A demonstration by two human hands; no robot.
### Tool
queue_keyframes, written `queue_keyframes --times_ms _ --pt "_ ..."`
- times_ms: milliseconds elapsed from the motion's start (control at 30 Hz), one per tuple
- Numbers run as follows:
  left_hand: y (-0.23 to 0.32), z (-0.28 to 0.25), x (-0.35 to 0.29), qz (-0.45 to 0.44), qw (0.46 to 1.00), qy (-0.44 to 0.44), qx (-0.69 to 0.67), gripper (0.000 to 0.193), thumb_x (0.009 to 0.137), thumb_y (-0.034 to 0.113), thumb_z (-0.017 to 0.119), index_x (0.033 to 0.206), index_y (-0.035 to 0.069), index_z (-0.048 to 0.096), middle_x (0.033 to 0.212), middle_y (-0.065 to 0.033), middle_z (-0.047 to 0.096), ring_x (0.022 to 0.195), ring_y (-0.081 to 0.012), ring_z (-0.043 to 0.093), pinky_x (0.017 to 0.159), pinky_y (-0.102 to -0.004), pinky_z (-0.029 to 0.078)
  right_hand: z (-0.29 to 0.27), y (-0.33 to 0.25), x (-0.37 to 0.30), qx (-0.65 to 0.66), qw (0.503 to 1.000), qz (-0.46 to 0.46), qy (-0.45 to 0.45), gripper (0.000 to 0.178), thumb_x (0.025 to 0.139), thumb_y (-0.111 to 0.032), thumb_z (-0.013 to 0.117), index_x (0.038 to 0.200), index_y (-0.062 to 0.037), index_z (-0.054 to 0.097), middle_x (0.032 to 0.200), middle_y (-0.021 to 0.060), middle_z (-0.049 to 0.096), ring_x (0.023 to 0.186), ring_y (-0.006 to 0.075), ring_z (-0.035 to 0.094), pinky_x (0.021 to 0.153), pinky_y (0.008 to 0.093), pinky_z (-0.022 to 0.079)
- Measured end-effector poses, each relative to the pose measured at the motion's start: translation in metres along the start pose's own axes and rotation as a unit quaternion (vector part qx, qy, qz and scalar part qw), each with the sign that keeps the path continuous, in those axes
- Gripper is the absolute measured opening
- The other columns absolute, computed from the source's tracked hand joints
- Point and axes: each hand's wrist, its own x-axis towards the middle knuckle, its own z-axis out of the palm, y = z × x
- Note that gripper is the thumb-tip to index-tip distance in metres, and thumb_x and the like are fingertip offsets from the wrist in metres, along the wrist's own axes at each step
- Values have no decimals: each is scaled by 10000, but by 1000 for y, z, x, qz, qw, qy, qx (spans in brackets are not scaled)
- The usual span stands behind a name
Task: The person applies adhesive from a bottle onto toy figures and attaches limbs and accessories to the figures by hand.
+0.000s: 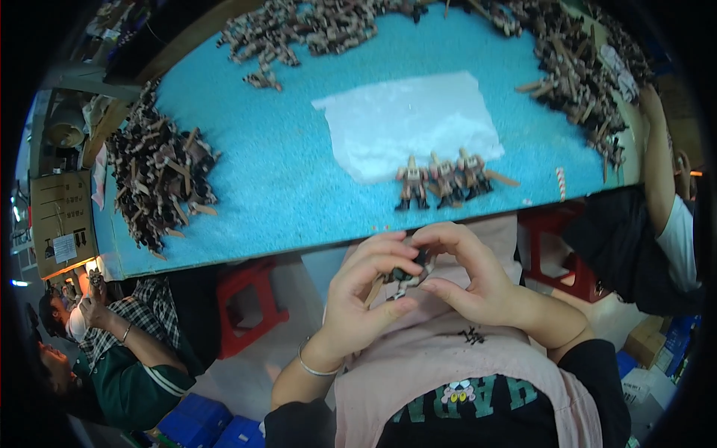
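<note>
Close to my chest, just off the table's near edge, I hold a small toy figure [409,279] between both hands. My left hand [367,287] curls round it from one side, fingers over its top and thumb below. From the other side my right hand [469,275] pinches it between thumb and fingers. Much of the figure is covered by my fingers; dark and pale parts show in the gap. Beyond my hands, three brown and black toy figures [446,179] lie side by side at the near edge of a white sheet [407,123].
The blue tabletop [258,172] carries a heap of figures [160,175] at left, another heap [306,30] at the back and one at right [579,82]. Co-workers sit on both sides. Red stools [250,306] stand below the table; a cardboard box [63,224] is far left.
</note>
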Motion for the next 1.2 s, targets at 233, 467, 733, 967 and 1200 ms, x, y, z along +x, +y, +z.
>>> queue_keyframes --times_ms 233,467,733,967,1200 --pt "12 -44 -3 53 982 140 112 301 727 132 769 980 19 651 1127 -111 570 1187 -295 475 985 -399 380 -56 -13 75 -205 974 -100 14 199 797 31 597 985 -32 610 1043 113 567 958 232 557 787 305 456" --pt "19 -84 -7 81 928 267 248 308 746 189 773 985 38 648 1138 -99 555 1170 -296 489 965 -401 396 -60 3 206 -441 871 -215 37 181 771 -1 645 946 -48 633 946 113 555 940 291 553 771 380 456" --pt "24 -122 -11 93 874 319 356 302 699 72 756 977 42 642 1126 -103 561 1133 -298 510 951 -395 407 -48 29 275 -629 742 -229 39 136 719 -58 690 831 -25 620 915 131 551 947 311 551 798 416 455" --pt "42 -161 9 90 811 372 442 280 746 28 713 1013 27 630 1141 -112 550 1025 -256 531 865 -332 425 -59 13 269 -607 770 -197 -6 157 706 -81 720 850 -49 663 950 131 564 952 311 550 807 404 458" --pt "16 -181 22 67 787 390 474 329 785 47 687 1103 22 610 1199 -138 530 1048 -256 510 880 -344 414 -76 -22 237 -375 926 40 -2 147 886 -92 597 1006 -12 627 764 88 654 699 150 632 612 296 500"
